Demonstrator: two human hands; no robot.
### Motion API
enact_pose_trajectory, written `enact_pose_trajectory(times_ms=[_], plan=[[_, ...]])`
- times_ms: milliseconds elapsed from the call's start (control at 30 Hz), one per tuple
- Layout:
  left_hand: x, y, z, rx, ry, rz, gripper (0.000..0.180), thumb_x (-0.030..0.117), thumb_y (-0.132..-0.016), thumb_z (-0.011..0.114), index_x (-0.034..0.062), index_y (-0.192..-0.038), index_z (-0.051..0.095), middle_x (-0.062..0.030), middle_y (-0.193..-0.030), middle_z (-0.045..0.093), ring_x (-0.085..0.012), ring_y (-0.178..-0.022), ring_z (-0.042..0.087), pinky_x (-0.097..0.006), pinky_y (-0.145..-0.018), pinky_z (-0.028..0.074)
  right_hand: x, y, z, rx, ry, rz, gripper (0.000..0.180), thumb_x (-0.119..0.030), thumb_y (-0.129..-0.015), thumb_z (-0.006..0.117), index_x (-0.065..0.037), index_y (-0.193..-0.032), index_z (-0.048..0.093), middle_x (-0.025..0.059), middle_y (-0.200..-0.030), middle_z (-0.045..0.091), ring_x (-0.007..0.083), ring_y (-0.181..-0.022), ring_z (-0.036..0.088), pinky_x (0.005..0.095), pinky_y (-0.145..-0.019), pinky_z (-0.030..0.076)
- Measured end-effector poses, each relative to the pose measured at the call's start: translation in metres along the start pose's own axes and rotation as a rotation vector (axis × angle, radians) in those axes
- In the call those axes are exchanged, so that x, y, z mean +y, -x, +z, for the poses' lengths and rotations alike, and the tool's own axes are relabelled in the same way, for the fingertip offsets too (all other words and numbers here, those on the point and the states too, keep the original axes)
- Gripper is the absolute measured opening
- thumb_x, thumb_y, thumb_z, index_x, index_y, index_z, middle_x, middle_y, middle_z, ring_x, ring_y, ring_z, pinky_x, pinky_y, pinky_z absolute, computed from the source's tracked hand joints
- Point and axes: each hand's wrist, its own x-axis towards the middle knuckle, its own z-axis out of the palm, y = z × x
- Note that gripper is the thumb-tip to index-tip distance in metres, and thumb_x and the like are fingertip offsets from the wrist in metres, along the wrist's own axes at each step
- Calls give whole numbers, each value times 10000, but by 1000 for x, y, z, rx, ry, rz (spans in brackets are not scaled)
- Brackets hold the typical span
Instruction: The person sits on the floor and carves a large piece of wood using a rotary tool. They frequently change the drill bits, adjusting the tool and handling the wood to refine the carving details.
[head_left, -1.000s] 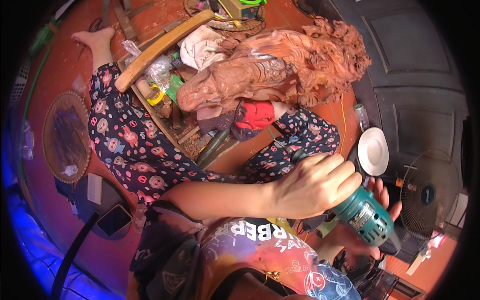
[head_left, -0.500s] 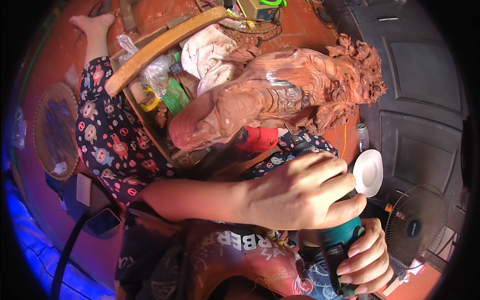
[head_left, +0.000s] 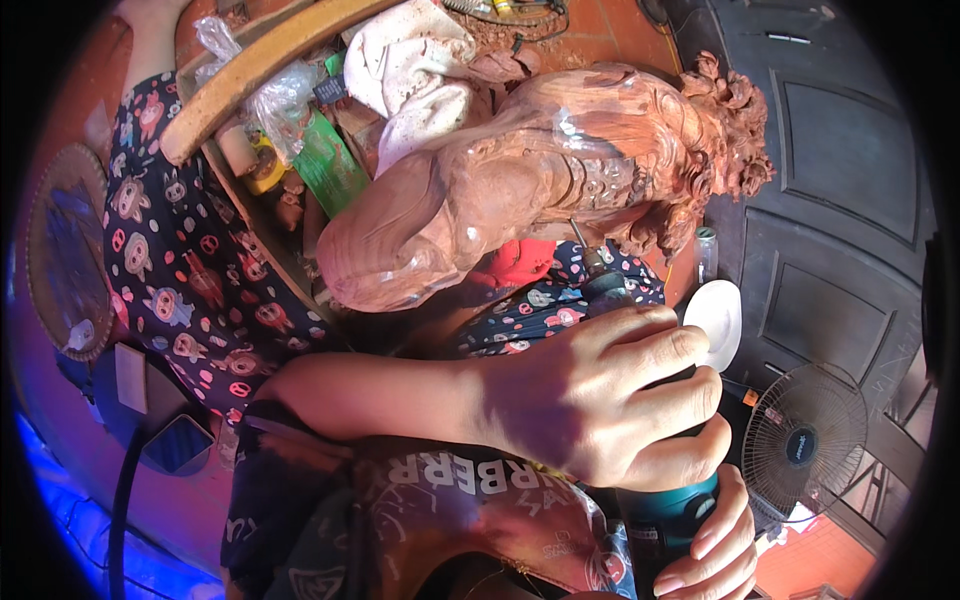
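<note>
The biggest thing before me is the reddish wood carving (head_left: 520, 190), lying across my lap with its smooth rounded end toward my left and its curly, deeply cut end toward my right, close to the dark panelled door (head_left: 840, 170). Under it run my legs in dark trousers with a cartoon print (head_left: 190, 270), stretched over the red floor (head_left: 200, 490). Past the carving sits a wooden tray (head_left: 250, 60) crowded with a crumpled pale cloth (head_left: 415, 70), a green packet (head_left: 328, 165) and a clear plastic bag (head_left: 270, 90). To my right a small standing fan (head_left: 805, 445) stands on the floor, and at my far left lies a round woven mat (head_left: 65, 250). My left hand (head_left: 600, 400) reaches across my body and is closed firmly around the upper body of the teal rotary grinder (head_left: 665, 515), fingers curled over the top. My right hand (head_left: 715, 545) is wrapped around the tool's lower end, fingertips showing on its teal casing. The grinder points up and away from me, and its thin bit (head_left: 582, 245) sits right at the underside of the carving, though I cannot tell whether it actually touches the wood. Just beside my left knuckles is a small white dish (head_left: 718, 320), with a little clear bottle (head_left: 707, 255) behind it.
</note>
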Motion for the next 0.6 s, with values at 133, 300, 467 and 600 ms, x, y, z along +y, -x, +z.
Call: enact_pose_trajectory(times_ms=[133,300,467,600], plan=[[1,6,0,74,-9,-4,148,217,-715,621,106,-794,564,-45,-801,552,-214,-803,587,-326,-655,508,0,1,7,-7,4,23,74,-60,-820,570,-122,-860,563,14,-733,660,159,-701,668,315,-690,507],[3,11,2,116,16,6,132,216,-726,627,121,-801,572,-37,-808,558,-222,-812,595,-352,-688,527,-6,3,10,-3,2,36,66,-65,-835,554,-124,-857,575,6,-739,665,146,-712,667,305,-712,497],[7,13,4,121,88,53,184,160,-687,666,126,-852,591,-65,-804,604,-238,-738,617,-354,-596,539,-12,9,16,8,29,48,76,-70,-851,537,-126,-853,587,-3,-745,670,133,-724,666,295,-734,487],[7,14,5,93,84,94,164,148,-705,661,125,-854,596,-62,-804,608,-240,-742,617,-355,-596,542,-15,11,18,38,43,49,92,-74,-863,523,-128,-851,597,-10,-750,674,123,-733,665,288,-751,479]])
